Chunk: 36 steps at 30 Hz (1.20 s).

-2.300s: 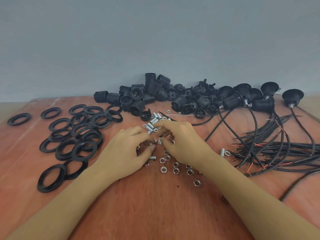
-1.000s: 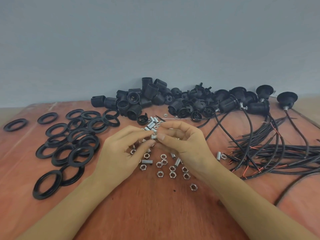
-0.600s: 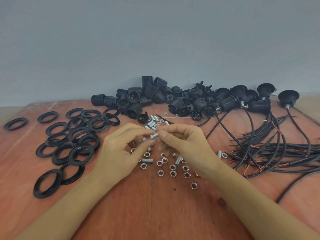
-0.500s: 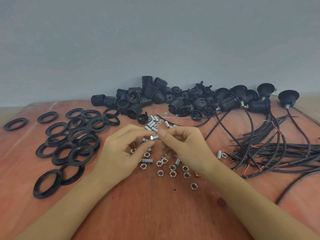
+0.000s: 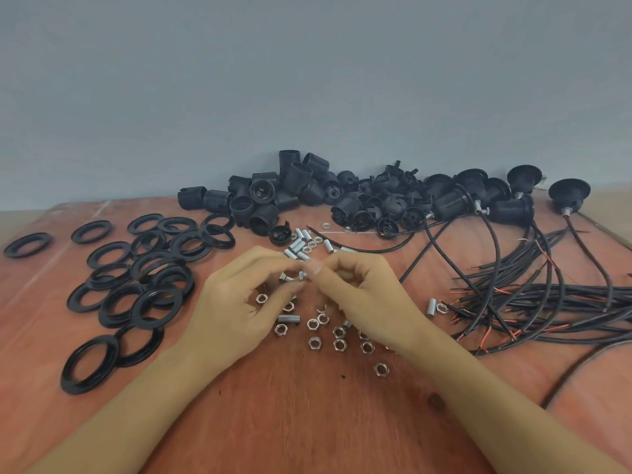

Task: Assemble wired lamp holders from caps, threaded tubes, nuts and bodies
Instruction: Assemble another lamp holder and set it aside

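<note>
A threaded tube is pinched between the fingertips of the left hand and the right hand, above the loose nuts scattered on the desk. Whether a nut is already started on it cannot be told. If the parts are met at a tilt, the thread may be crossed. With so slight a pinch, the tube could be dropped among the nuts.

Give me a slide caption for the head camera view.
Left hand and right hand pinch a threaded tube above scattered nuts.
</note>
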Motion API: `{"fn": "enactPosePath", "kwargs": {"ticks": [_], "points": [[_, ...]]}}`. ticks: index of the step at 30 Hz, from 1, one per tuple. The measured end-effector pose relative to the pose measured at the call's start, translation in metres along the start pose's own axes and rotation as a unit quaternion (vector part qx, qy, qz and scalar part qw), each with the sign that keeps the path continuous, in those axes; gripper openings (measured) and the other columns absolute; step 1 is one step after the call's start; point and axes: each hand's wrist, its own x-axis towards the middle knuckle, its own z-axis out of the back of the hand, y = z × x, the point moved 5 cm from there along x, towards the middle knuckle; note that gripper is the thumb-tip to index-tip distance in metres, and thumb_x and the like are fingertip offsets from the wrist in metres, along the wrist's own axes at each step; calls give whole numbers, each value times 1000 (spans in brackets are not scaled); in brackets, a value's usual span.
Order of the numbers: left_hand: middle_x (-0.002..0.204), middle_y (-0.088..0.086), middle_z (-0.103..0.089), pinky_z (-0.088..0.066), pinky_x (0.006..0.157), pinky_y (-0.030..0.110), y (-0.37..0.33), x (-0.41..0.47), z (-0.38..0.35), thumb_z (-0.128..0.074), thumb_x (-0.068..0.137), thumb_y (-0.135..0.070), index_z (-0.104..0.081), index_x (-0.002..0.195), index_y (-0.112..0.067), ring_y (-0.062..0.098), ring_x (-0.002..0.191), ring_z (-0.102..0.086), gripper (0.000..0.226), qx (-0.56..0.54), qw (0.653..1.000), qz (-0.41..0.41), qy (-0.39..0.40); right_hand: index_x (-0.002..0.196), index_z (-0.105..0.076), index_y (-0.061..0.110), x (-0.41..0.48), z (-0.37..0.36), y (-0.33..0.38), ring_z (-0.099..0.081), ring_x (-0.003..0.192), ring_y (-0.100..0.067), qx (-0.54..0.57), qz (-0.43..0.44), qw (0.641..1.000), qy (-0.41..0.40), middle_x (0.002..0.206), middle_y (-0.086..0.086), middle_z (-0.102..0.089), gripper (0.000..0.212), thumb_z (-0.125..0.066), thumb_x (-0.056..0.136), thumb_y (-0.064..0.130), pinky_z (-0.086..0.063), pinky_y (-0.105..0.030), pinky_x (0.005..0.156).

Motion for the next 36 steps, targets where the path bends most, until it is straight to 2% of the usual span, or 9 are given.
{"fn": "enactPosePath", "kwargs": {"ticks": [5,8,12,19,22,26,30,33,36], "points": [[101,-18,-61,-43,73,14,0,-1,-1,-68,89,-20,-69,107,-16,2,73,-57,19,-3,1000,-4,14,61,-69,17,0,0,-3,-48,44,-13,-37,-6,999,-4,48,-11,-59,46,-54,98,38,-40,-21,48],[101,-16,-62,-45,72,17,0,-1,-2,-68,90,-19,-69,108,-17,4,75,-59,18,-3,1000,-8,19,70,-71,21,0,1,0,-50,49,-10,-16,3,1000,4,54,-5,-62,26,-64,93,29,-40,-17,48],[104,-25,-57,-43,74,13,-2,0,-3,-67,90,-22,-68,107,-18,0,74,-57,18,-4,1000,-12,25,65,-69,-1,0,2,-2,-48,43,-11,-28,-12,999,10,47,-10,-58,56,-52,96,42,-40,-20,50],[100,-18,-60,-43,73,13,-1,0,-2,-67,89,-21,-68,107,-18,0,73,-56,18,2,1000,-8,24,57,-68,22,0,2,-4,-47,42,-9,-46,4,999,4,45,-3,-55,45,-55,97,37,-39,-19,47],[98,-12,-63,-44,71,15,0,0,-1,-67,89,-18,-69,105,-17,2,74,-56,17,4,1000,-7,24,73,-73,19,0,1,-4,-48,46,-4,-30,17,999,10,53,4,-60,21,-66,93,25,-39,-17,47],[99,-12,-62,-43,72,15,-1,1,-1,-68,88,-18,-69,105,-14,1,73,-55,17,3,1000,-9,28,61,-70,24,1,1,-7,-44,41,-4,-43,19,999,11,46,4,-55,40,-56,97,35,-36,-15,46],[96,-8,-64,-45,69,17,1,1,0,-66,89,-19,-70,104,-14,4,71,-55,16,6,1000,-3,27,75,-74,24,2,3,-7,-46,47,-6,-38,23,999,8,55,-1,-60,16,-69,90,26,-38,-17,47],[98,-11,-63,-43,71,15,0,1,-1,-67,89,-20,-70,104,-14,2,72,-55,17,6,999,-3,31,55,-66,30,2,3,-7,-44,43,-7,-46,28,999,-2,47,2,-54,41,-59,95,36,-36,-16,45],[96,-8,-63,-45,70,17,1,1,0,-67,88,-18,-70,104,-13,4,71,-56,17,10,1000,2,28,71,-71,31,2,3,-6,-47,49,-7,-47,34,998,0,56,6,-60,19,-69,90,31,-39,-18,49]]}}
